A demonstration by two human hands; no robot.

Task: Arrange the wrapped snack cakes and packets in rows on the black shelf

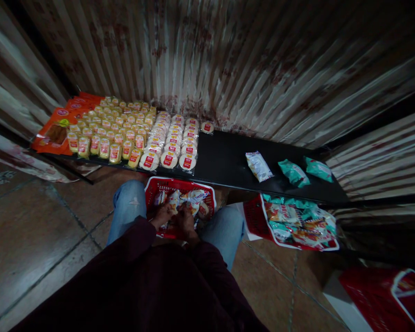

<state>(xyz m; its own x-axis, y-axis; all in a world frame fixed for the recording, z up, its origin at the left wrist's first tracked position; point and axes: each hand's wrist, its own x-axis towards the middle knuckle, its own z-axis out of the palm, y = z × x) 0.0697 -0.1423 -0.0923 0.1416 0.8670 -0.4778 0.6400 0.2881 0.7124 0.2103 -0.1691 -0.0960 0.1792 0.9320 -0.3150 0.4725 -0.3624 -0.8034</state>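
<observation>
Between my knees stands a red shopping basket (152,184) with a white rim, loaded with white snack packets (198,198) and a round packaged cake (203,210). Both my hands reach down into it. My left hand (163,215) is at the left side, fingers bent against a white packet (174,199). Close beside it, my right hand (186,220) has curled fingers among the packets; what they hold is hidden in the dim light.
Along the black shelf (224,157) lie orange bags (53,133), rows of yellow wrapped cakes (115,152), round white cakes (168,159), a white packet (258,166) and teal packets (293,173). At right stand a full red basket (257,216) and another red container (370,295).
</observation>
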